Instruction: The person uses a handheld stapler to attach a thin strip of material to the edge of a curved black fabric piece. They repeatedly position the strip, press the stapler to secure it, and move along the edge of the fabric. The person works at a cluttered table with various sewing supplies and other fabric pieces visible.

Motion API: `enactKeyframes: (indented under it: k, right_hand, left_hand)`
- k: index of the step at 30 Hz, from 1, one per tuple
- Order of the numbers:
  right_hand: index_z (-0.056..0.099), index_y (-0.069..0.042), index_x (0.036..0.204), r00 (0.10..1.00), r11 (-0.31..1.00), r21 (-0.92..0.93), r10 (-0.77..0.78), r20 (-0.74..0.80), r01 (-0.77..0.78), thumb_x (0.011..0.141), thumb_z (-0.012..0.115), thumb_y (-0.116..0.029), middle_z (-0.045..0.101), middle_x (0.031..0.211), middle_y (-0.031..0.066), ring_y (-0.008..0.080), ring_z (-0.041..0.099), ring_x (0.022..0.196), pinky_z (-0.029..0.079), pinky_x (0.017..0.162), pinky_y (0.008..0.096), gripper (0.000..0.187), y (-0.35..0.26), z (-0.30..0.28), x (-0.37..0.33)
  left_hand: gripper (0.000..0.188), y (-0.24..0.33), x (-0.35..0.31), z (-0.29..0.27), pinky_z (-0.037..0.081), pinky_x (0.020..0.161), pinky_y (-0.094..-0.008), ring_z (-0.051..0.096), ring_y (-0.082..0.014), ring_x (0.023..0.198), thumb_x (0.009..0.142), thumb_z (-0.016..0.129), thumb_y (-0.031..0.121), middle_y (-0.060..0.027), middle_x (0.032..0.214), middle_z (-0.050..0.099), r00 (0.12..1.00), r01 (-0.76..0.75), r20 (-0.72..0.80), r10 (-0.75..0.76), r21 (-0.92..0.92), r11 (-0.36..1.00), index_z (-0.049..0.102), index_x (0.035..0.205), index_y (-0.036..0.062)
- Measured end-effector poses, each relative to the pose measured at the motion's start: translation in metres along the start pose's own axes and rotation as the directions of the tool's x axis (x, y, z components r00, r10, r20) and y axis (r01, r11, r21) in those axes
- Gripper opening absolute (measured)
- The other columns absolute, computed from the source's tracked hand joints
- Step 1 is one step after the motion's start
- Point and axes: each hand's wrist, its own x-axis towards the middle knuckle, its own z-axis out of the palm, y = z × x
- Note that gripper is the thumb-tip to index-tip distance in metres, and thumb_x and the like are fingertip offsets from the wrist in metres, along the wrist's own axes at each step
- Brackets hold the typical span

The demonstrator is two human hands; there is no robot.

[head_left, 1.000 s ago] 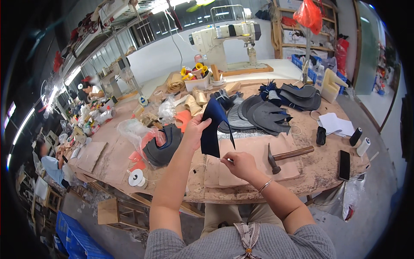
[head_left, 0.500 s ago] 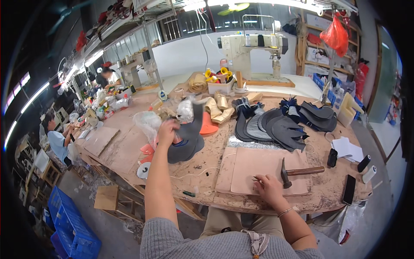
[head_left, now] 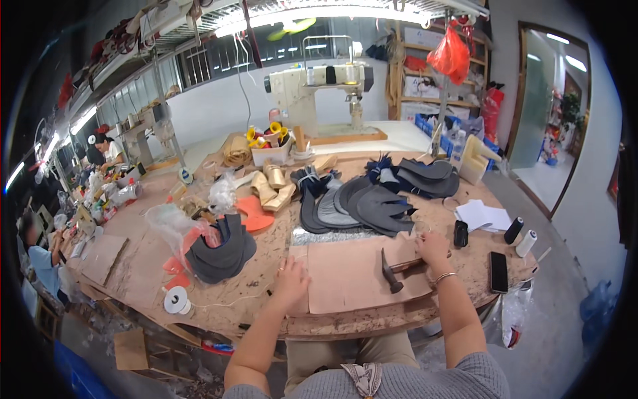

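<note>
My left hand [head_left: 292, 280] rests with fingers extended at the left edge of a tan sheet [head_left: 342, 276] on the worktable. At the sheet's far right corner, my right hand [head_left: 433, 248] pinches its edge, which is wrinkled and raised there. A hammer [head_left: 392, 272] lies on the sheet, its head toward the middle and its wooden handle running right, partly hidden near my right hand. Left of the sheet sits a stack of dark grey curved pieces [head_left: 219, 256]. Beyond the sheet lie several more dark grey cut pieces [head_left: 372, 205], some tied in bundles.
A white spool [head_left: 177, 300] stands at the front left. On the right are a black phone [head_left: 498, 271], white papers [head_left: 482, 216] and thread cones [head_left: 526, 243]. Orange pieces [head_left: 254, 214] and gold pieces [head_left: 269, 189] lie farther back, before a sewing machine [head_left: 319, 93]. A co-worker [head_left: 43, 256] sits far left.
My left hand has left a dark grey piece on the stack and moved to the sheet's left edge. My right hand has moved from the sheet's front to its far right corner. The view has turned right.
</note>
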Motion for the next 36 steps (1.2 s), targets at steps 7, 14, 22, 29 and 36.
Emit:
enactKeyframes:
  k: [7, 14, 22, 29, 36]
  right_hand:
    - [0.068, -0.009, 0.116, 0.917, 0.890, 0.231, -0.361, -0.172, 0.393, 0.084, 0.061, -0.014, 0.068, 0.114, 0.0154, 0.0349, 0.061, 0.111, 0.049, 0.095, 0.0447, 0.034, -0.038, 0.055, 0.052]
    - [0.070, -0.006, 0.111, 0.985, 0.968, 0.202, -0.162, 0.053, 0.148, 0.081, 0.054, -0.006, 0.071, 0.102, 0.0192, 0.0377, 0.067, 0.098, 0.053, 0.087, 0.0482, 0.034, -0.083, 0.050, 0.082]
    - [0.067, -0.008, 0.110, 0.819, 0.735, 0.365, -0.487, -0.303, 0.572, 0.086, 0.054, -0.010, 0.071, 0.090, 0.0185, 0.0379, 0.069, 0.079, 0.056, 0.070, 0.0476, 0.027, -0.147, 0.006, 0.021]
    - [0.061, -0.001, 0.113, 0.740, 0.756, 0.121, -0.654, 0.157, 0.643, 0.088, 0.052, -0.013, 0.060, 0.111, 0.0151, 0.0309, 0.060, 0.107, 0.050, 0.087, 0.0431, 0.029, -0.161, 0.030, -0.063]
    - [0.061, 0.000, 0.116, 0.718, 0.714, 0.078, -0.695, -0.048, 0.696, 0.087, 0.054, -0.015, 0.061, 0.113, 0.0157, 0.0298, 0.058, 0.110, 0.046, 0.091, 0.0404, 0.034, -0.153, 0.028, -0.100]
  left_hand:
    - [0.047, 0.027, 0.005, 0.028, 0.032, 0.113, -0.0496, 0.042, -0.0419, 0.134, 0.093, 0.059, 0.027, -0.0234, 0.143, 0.048, 0.995, -0.067, -0.067, 0.070, 0.046, 0.997, 0.056, 0.132, 0.0017]
    - [0.031, 0.015, 0.002, 0.028, 0.045, 0.102, -0.0452, 0.055, -0.0399, 0.120, 0.090, 0.061, 0.014, -0.0215, 0.132, 0.056, 0.971, -0.082, -0.240, 0.020, -0.249, 0.965, 0.063, 0.118, 0.0003]
    - [0.016, 0.003, 0.019, 0.025, 0.052, 0.085, -0.0450, 0.065, -0.0375, 0.094, 0.084, 0.064, 0.009, -0.0182, 0.098, 0.069, 0.964, 0.020, -0.262, -0.051, -0.122, 0.992, 0.069, 0.098, 0.0025]
    - [0.010, 0.010, 0.019, 0.018, 0.054, 0.077, -0.0453, 0.066, -0.0354, 0.084, 0.084, 0.062, 0.009, -0.0155, 0.085, 0.070, 0.945, -0.067, -0.319, 0.070, 0.019, 0.998, 0.070, 0.088, 0.0055]
    - [0.010, 0.015, 0.020, -0.010, 0.055, 0.068, -0.0367, 0.069, -0.0315, 0.071, 0.085, 0.070, 0.008, -0.0155, 0.082, 0.071, 0.941, 0.042, -0.230, -0.249, -0.650, 0.759, 0.071, 0.092, 0.0007]
